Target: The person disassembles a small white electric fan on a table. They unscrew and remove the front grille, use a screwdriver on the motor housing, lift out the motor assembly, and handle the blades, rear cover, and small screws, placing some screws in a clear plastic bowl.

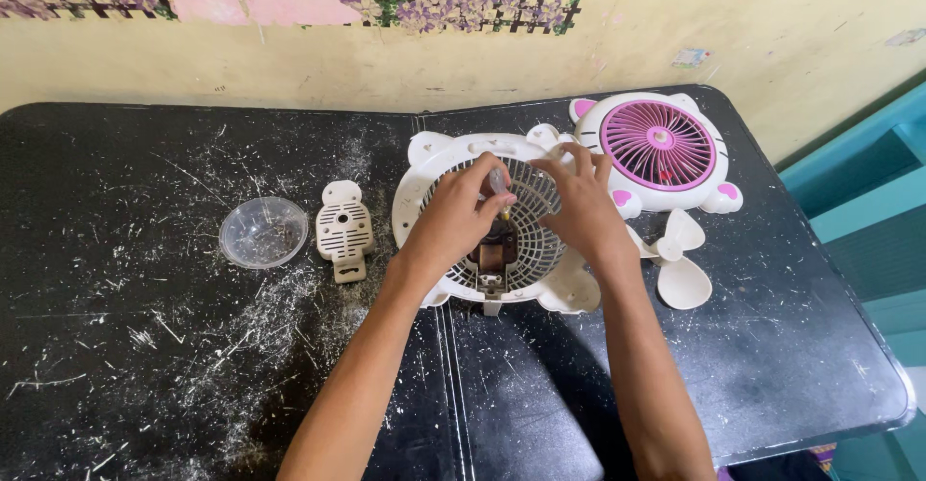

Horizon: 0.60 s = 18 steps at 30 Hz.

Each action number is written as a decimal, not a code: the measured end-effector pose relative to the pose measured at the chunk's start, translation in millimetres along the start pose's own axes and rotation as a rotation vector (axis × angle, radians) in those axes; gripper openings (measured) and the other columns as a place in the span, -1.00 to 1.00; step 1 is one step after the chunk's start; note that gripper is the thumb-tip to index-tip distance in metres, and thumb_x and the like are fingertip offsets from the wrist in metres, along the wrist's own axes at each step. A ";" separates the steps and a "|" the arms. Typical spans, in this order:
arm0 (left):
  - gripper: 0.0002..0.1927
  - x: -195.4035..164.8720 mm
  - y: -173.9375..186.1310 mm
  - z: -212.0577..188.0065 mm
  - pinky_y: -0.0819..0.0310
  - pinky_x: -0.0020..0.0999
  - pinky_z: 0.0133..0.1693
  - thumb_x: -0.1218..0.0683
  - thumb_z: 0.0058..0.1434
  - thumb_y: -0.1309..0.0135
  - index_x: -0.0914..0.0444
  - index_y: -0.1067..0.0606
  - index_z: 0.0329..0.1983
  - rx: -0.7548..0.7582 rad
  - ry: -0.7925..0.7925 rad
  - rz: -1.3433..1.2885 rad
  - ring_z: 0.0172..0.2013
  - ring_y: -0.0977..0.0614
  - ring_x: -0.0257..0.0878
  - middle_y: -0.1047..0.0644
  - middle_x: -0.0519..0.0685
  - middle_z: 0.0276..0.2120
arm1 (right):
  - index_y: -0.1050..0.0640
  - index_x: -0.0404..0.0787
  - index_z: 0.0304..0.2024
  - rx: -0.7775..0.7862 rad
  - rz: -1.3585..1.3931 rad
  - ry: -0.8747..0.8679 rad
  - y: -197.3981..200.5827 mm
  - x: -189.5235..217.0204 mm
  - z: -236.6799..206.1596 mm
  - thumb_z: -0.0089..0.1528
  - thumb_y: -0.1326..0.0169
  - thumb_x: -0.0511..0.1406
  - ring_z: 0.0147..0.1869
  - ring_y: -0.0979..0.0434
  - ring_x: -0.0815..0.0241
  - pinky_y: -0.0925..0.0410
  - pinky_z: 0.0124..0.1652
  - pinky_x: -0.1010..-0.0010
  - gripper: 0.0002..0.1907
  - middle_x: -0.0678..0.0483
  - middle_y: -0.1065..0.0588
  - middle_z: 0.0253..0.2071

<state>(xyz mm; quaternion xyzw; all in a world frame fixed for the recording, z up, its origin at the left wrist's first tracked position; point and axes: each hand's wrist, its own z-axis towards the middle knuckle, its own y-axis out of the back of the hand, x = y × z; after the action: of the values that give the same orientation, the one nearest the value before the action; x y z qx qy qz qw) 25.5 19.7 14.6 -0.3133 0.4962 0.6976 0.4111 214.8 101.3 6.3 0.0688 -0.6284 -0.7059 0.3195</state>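
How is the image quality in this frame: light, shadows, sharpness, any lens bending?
Head view: even daylight, no harsh glare; soft arm shadows fall on the black table near its front edge; wide-angle bending curves the table's back edge; left hand, right hand and white fan housing are sharp.
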 end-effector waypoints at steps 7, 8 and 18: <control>-0.82 -6.8 3.5 -2.0 -0.53 -0.18 -0.28 0.17 0.29 -0.13 0.22 -0.45 -0.07 0.059 -0.128 -0.009 -0.33 -0.73 -0.10 -0.66 0.08 -0.37 | -0.47 0.02 0.23 -0.025 0.016 -0.006 1.6 7.7 -2.6 -0.27 -0.44 -0.46 0.46 -0.03 -0.29 -0.21 0.31 0.05 -0.02 -0.15 -0.17 0.38; -0.81 -7.5 2.0 -2.7 -0.50 -0.15 -0.30 0.15 0.29 -0.14 0.22 -0.45 -0.07 0.076 -0.083 0.024 -0.36 -0.71 -0.06 -0.65 0.09 -0.38 | -0.47 0.02 0.24 -0.025 0.013 -0.012 1.3 8.5 -3.4 -0.27 -0.44 -0.45 0.46 -0.03 -0.29 -0.23 0.30 0.05 -0.01 -0.15 -0.17 0.38; -0.71 -7.9 -10.4 -3.6 -0.50 -0.05 -0.24 0.16 0.23 -0.23 0.36 -0.38 -0.14 -0.086 -0.182 0.063 -0.26 -0.67 0.14 -0.61 0.19 -0.31 | -0.47 -0.02 0.26 -0.062 -0.089 -0.017 -7.1 11.0 -5.2 -0.20 -0.47 -0.34 0.43 -0.06 -0.33 -0.36 0.16 -0.06 -0.06 -0.18 -0.16 0.36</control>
<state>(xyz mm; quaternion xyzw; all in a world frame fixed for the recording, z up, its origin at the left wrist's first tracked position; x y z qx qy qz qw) 38.5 15.9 15.6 -0.2502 0.4361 0.7563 0.4186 206.1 91.0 2.0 0.0809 -0.6052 -0.7391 0.2845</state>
